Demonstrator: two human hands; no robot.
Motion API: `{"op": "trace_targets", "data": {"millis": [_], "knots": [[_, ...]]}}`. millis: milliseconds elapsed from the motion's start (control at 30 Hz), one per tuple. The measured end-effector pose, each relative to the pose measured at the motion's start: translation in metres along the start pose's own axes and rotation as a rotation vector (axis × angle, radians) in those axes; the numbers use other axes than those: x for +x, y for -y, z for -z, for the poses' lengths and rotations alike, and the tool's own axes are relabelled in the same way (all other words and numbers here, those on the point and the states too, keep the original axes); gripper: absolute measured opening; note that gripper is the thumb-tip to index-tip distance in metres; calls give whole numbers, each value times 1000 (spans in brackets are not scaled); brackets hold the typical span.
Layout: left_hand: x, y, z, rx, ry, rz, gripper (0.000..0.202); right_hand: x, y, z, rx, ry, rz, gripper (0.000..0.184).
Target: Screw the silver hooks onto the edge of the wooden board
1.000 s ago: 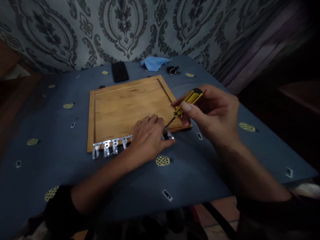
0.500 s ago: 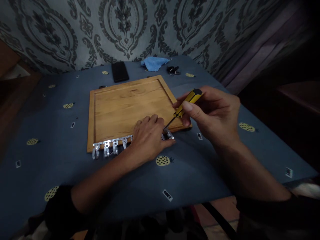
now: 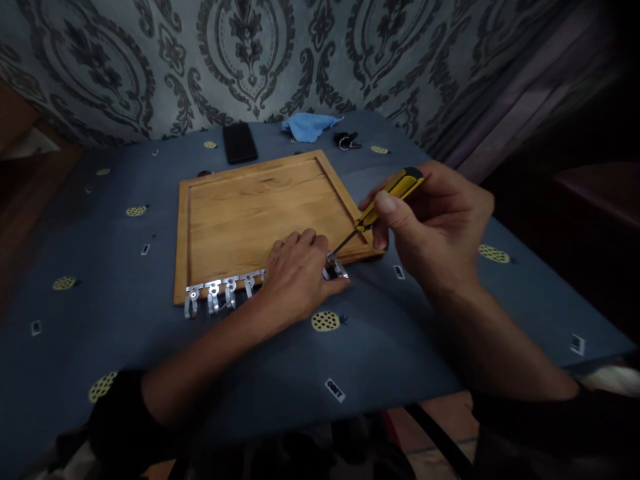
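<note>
A metal hook rail point(image 3: 214, 288) with several silver hooks lies along the near edge of a framed wooden board point(image 3: 250, 213). My left hand point(image 3: 297, 273) is laid over the rail's right part, holding it against the board, thumb stretched along the near side; its fingertips are hidden. In my right hand point(image 3: 435, 220) is a yellow and black screwdriver point(image 3: 385, 203), pinched by the handle between thumb and fingers. The shaft slants down left, its tip at the rail's right-end hook point(image 3: 340, 269). Whether the tip touches a screw I cannot tell.
A blue tablecloth point(image 3: 165, 353) with pineapple prints covers the table. Beyond the board lie a black phone point(image 3: 239, 143), a light blue cloth point(image 3: 309, 127) and keys point(image 3: 347, 141). A patterned curtain point(image 3: 250, 60) hangs behind. The table's near edge runs below my arms.
My right hand and the screwdriver handle have moved up and right, and the shaft slants lower. The left hand, rail and board have stayed in place.
</note>
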State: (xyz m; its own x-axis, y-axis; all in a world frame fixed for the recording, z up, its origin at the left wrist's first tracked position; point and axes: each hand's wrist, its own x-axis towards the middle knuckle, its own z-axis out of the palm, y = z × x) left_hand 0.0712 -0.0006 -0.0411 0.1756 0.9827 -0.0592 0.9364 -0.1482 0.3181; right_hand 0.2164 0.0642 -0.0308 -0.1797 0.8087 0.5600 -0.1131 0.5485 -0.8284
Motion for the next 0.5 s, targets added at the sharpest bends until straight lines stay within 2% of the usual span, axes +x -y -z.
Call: {"op": "trace_targets", "data": {"millis": [500], "knots": [[0, 1, 0, -3, -6, -9, 39, -2, -1, 2, 4, 62, -6, 30]]}}
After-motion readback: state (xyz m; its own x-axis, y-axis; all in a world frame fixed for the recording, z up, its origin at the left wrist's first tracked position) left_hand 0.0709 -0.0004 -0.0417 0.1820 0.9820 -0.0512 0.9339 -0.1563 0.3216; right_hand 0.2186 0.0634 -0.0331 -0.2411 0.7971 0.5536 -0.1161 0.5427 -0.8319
